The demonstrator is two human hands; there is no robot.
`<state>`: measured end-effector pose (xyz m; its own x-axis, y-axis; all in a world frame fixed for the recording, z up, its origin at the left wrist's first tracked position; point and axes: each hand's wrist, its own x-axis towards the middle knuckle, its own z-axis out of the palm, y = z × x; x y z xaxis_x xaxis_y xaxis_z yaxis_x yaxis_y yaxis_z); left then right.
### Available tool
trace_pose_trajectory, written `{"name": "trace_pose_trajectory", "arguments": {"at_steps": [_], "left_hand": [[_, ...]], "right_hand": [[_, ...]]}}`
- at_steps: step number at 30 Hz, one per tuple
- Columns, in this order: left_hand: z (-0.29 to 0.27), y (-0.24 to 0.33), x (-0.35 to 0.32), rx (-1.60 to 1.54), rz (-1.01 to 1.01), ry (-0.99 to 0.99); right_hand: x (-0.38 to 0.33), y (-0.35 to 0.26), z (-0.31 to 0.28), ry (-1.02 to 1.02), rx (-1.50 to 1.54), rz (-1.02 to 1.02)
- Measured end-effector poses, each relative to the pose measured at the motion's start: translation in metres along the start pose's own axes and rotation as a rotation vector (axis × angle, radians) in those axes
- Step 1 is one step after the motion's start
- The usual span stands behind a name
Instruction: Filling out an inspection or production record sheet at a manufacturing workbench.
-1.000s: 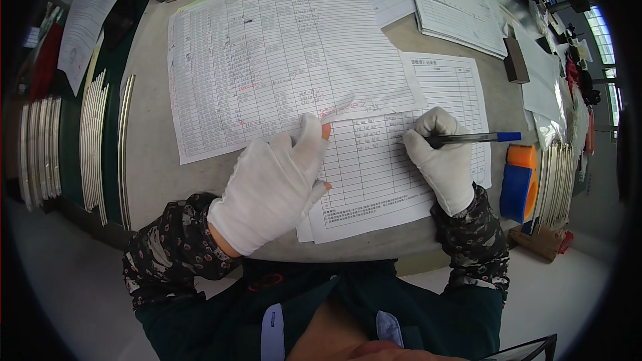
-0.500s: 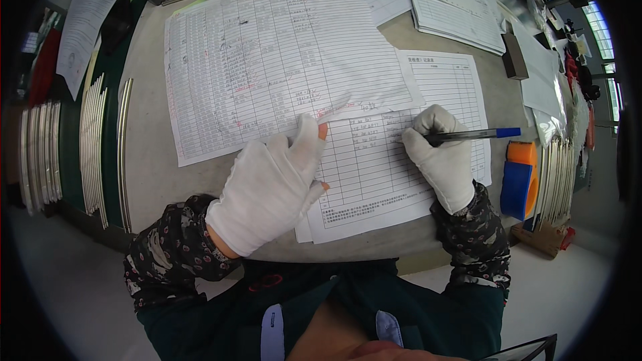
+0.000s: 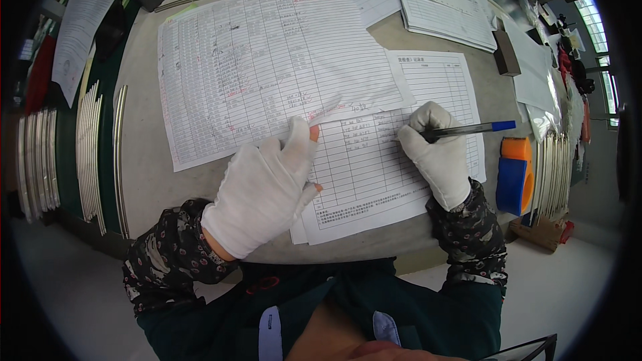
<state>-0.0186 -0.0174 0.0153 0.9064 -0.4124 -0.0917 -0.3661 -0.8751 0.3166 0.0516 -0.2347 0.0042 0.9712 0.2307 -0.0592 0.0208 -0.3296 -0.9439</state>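
A dark pen with a blue end cap is gripped in my white-gloved right hand; its writing end is over a printed form with a ruled table. Several lines of handwriting fill the form's upper rows. My left hand, also gloved with bare thumb and index fingertips, lies with fingers apart across the form's left edge and the lower edge of a larger handwritten sheet. That larger sheet overlaps the top left of the form.
Thin metal rods stand in bundles to the left, with more rods on the right. Beside those is a blue and orange tape dispenser. A paper stack and a dark block lie at the back right.
The whole view has shifted slightly, so papers and hands appear a little further left. My right hand keeps its hold on the pen; my left hand stays on the papers.
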Motion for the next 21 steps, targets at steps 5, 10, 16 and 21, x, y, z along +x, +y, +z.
{"name": "trace_pose_trajectory", "arguments": {"at_steps": [5,10,16,21], "left_hand": [[-0.0030,0.0010,0.0022,-0.028,-0.016,-0.029],[-0.0010,-0.0001,0.0007,0.000,0.001,-0.015],[-0.0020,-0.0002,0.0023,-0.003,0.003,-0.020],[-0.0021,0.0005,0.0023,-0.003,-0.002,-0.028]], "right_hand": [[0.0003,0.0030,0.0006,-0.005,-0.017,-0.045],[0.0004,0.0019,-0.0003,-0.047,-0.077,-0.086],[-0.0004,-0.0022,0.0012,-0.003,-0.016,0.007],[-0.0001,0.0022,-0.0005,-0.026,-0.034,-0.056]]}}
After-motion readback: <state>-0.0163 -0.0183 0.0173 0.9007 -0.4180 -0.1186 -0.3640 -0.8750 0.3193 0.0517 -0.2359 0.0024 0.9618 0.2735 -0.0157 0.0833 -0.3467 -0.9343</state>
